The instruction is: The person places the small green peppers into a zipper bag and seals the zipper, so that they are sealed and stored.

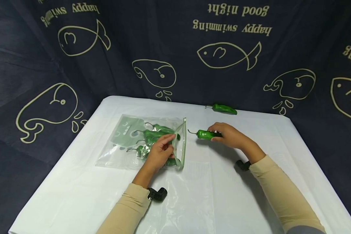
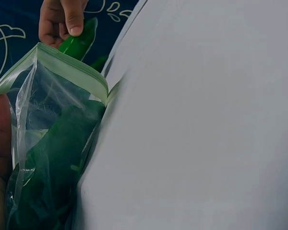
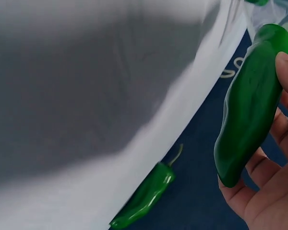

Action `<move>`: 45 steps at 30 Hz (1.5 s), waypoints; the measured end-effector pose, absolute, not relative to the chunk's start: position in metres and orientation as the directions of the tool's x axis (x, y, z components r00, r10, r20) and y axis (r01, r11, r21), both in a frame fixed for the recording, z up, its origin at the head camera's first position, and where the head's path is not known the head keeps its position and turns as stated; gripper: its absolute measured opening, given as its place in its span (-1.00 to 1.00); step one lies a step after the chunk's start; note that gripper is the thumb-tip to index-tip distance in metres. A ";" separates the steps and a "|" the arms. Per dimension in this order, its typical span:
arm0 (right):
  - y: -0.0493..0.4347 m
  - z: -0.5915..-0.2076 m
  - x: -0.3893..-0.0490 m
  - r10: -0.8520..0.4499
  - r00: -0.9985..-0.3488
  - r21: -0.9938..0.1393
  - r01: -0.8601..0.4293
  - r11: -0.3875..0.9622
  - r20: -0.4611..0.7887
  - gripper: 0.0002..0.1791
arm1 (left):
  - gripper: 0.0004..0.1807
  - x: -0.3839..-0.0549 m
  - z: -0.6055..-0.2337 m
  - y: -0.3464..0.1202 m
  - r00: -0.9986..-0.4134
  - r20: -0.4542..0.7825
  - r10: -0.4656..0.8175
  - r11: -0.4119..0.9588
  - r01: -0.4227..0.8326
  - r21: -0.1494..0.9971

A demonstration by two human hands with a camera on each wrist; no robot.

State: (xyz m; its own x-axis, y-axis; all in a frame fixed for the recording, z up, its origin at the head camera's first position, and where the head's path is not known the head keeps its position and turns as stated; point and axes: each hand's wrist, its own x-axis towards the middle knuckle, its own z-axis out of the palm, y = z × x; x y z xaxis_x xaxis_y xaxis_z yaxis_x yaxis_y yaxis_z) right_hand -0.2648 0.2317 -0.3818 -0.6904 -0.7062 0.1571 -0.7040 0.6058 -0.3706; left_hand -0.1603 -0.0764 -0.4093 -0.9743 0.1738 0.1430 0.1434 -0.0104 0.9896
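A clear zip bag (image 1: 108, 159) with a green-edged mouth lies flat, several green chili peppers (image 1: 153, 134) inside it. The mouth faces right and gapes. My left hand (image 1: 161, 152) holds the upper layer at this mouth; in the left wrist view, fingers (image 2: 0, 139) are at the raised rim. Just right of the mouth, my right hand (image 1: 229, 135) grips another green chili pepper (image 1: 204, 134) above the table, its stem pointing toward the bag. The right wrist view shows this held pepper (image 3: 254, 103) between thumb and fingers.
One more green chili pepper (image 1: 224, 109) lies at the far edge of the white-covered table (image 1: 187, 201). Behind the table hangs a dark blue cloth (image 1: 175, 39) with fish drawings and lettering. Each wrist wears a small black camera.
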 end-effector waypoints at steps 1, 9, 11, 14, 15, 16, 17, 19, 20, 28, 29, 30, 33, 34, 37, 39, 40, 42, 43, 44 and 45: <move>0.230 -0.382 -0.263 -0.715 -0.680 -0.368 -0.714 0.596 0.160 -0.65 | -0.46 -0.160 -0.409 -0.077 -0.974 0.143 0.175 -0.010 0.144 0.990; 0.213 -0.384 -0.250 -0.761 -0.633 -0.362 -0.749 0.556 0.142 -0.62 | -0.46 -0.160 -0.409 -0.078 -0.974 0.136 0.183 -0.014 0.136 0.991; 0.209 -0.385 -0.248 -0.766 -0.628 -0.368 -0.751 0.549 0.138 -0.63 | -0.45 -0.160 -0.409 -0.078 -0.974 0.134 0.181 -0.019 0.133 0.991; 0.203 -0.386 -0.244 -0.770 -0.626 -0.386 -0.745 0.543 0.124 -0.64 | -0.45 -0.160 -0.410 -0.078 -0.976 0.132 0.176 -0.022 0.130 0.991; 0.201 -0.387 -0.243 -0.771 -0.626 -0.392 -0.743 0.543 0.118 -0.64 | -0.45 -0.160 -0.410 -0.078 -0.976 0.131 0.174 -0.022 0.129 0.991; 0.199 -0.387 -0.242 -0.772 -0.626 -0.401 -0.739 0.542 0.111 -0.64 | -0.45 -0.160 -0.410 -0.078 -0.976 0.130 0.173 -0.022 0.128 0.992; 0.197 -0.388 -0.240 -0.772 -0.627 -0.409 -0.735 0.541 0.103 -0.64 | -0.45 -0.160 -0.410 -0.077 -0.977 0.130 0.172 -0.020 0.128 0.992; 0.193 -0.390 -0.239 -0.776 -0.623 -0.416 -0.733 0.539 0.093 -0.64 | -0.45 -0.160 -0.410 -0.077 -0.977 0.131 0.170 -0.017 0.130 0.991; 0.192 -0.391 -0.238 -0.779 -0.621 -0.416 -0.733 0.538 0.088 -0.64 | -0.45 -0.160 -0.410 -0.077 -0.976 0.132 0.171 -0.016 0.131 0.991; 0.179 -0.400 -0.232 -0.788 -0.610 -0.428 -0.734 0.527 0.077 -0.64 | -0.45 -0.160 -0.410 -0.077 -0.974 0.140 0.176 -0.021 0.138 0.990; 0.178 -0.400 -0.231 -0.791 -0.607 -0.430 -0.736 0.522 0.079 -0.64 | -0.45 -0.160 -0.410 -0.077 -0.974 0.141 0.175 -0.022 0.139 0.990; 0.176 -0.401 -0.231 -0.794 -0.602 -0.434 -0.739 0.516 0.081 -0.63 | -0.45 -0.160 -0.410 -0.077 -0.975 0.140 0.174 -0.020 0.139 0.990; 0.172 -0.401 -0.231 -0.798 -0.596 -0.442 -0.741 0.506 0.087 -0.64 | -0.45 -0.160 -0.410 -0.077 -0.975 0.141 0.171 -0.017 0.140 0.990; 0.170 -0.402 -0.231 -0.797 -0.598 -0.442 -0.740 0.507 0.086 -0.64 | -0.45 -0.160 -0.410 -0.076 -0.975 0.141 0.170 -0.018 0.140 0.990; 0.166 -0.402 -0.232 -0.799 -0.595 -0.441 -0.743 0.504 0.090 -0.65 | -0.45 -0.161 -0.410 -0.076 -0.975 0.146 0.171 -0.020 0.144 0.989; 0.164 -0.402 -0.232 -0.801 -0.592 -0.444 -0.744 0.499 0.090 -0.66 | -0.44 -0.161 -0.409 -0.076 -0.974 0.147 0.174 -0.024 0.145 0.989; 0.163 -0.402 -0.232 -0.803 -0.589 -0.445 -0.745 0.497 0.091 -0.66 | -0.44 -0.161 -0.409 -0.076 -0.973 0.146 0.176 -0.028 0.144 0.989; 0.161 -0.402 -0.232 -0.806 -0.585 -0.448 -0.748 0.490 0.094 -0.66 | -0.44 -0.161 -0.409 -0.077 -0.973 0.146 0.179 -0.031 0.143 0.989; 0.159 -0.402 -0.232 -0.806 -0.585 -0.451 -0.746 0.489 0.094 -0.66 | -0.44 -0.161 -0.409 -0.077 -0.972 0.146 0.182 -0.032 0.143 0.989; 0.159 -0.402 -0.232 -0.806 -0.585 -0.456 -0.744 0.488 0.092 -0.66 | -0.45 -0.161 -0.409 -0.077 -0.972 0.146 0.184 -0.034 0.142 0.989; 0.157 -0.402 -0.232 -0.805 -0.586 -0.458 -0.743 0.489 0.091 -0.66 | -0.45 -0.161 -0.409 -0.077 -0.972 0.146 0.186 -0.034 0.142 0.989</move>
State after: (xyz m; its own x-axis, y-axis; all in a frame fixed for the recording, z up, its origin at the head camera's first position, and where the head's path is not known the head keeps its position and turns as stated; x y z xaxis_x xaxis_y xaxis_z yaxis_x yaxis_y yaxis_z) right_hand -0.2315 0.1575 -0.4016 -0.5858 -0.8054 0.0906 -0.7425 0.4885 -0.4583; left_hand -0.1607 -0.0767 -0.4089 -0.9716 0.1861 0.1464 0.1425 -0.0341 0.9892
